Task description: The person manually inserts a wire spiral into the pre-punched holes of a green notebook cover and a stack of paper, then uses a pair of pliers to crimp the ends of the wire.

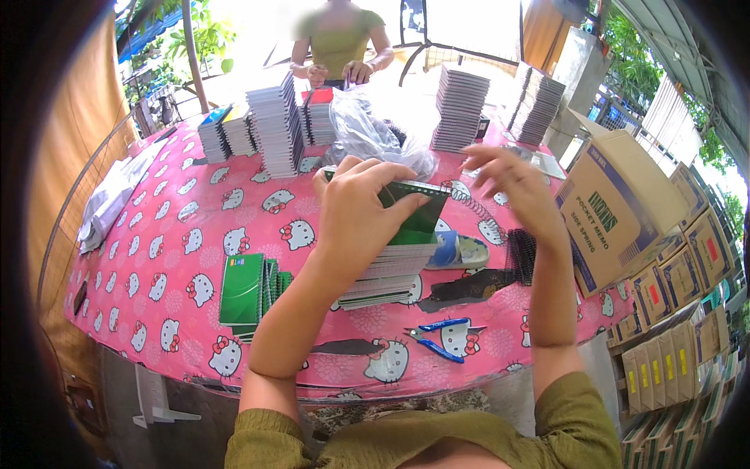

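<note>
My left hand (363, 203) grips a green-covered notebook (419, 223) by its top edge, thumb pressed on the cover. The notebook is over a stack of white-paged notebooks (383, 277). A loose spiral wire (474, 205) runs out from the notebook's punched edge toward the right. Just beyond that wire, my right hand (512, 184) is raised with its fingers apart, slightly blurred, and nothing shows in it. Blue-handled cutters (444, 339) lie nearer to me. To the left is a small pile of green notebooks (248, 289).
Tall notebook stacks (272, 129) and a plastic bag (363, 129) stand at the far side, where a person (342, 43) works. Black spiral coils (521, 256) lie by a cardboard box (617, 211) at right. A blue and white item (457, 250) sits beside the stack.
</note>
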`<state>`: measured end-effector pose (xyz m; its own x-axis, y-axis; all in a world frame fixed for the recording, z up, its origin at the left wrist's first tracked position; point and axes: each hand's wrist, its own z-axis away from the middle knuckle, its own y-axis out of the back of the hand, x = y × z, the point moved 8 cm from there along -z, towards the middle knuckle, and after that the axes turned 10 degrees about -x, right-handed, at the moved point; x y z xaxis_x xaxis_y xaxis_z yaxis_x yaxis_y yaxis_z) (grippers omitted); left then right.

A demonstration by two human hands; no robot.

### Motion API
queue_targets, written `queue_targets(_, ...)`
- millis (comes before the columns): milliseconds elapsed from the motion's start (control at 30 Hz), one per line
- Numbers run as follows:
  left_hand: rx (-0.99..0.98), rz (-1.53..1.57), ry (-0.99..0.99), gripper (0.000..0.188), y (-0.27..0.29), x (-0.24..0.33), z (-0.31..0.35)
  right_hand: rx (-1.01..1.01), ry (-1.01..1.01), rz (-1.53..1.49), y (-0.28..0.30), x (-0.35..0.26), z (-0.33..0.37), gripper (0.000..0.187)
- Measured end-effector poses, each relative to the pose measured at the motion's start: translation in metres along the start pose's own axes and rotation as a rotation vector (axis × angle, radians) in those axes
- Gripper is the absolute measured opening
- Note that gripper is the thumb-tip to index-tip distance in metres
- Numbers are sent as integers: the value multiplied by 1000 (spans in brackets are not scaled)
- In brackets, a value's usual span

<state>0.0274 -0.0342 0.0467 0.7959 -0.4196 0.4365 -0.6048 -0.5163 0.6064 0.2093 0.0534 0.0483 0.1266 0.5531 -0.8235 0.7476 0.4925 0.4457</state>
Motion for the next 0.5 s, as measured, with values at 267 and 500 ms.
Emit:
queue_targets(267,77,5,-80,30,-1,1,-1,-248,-259,853,-39,206,76,63)
queue_targets(500,70,93,-94,31,-7,4,-7,-30,-408,523,30,233,36,52)
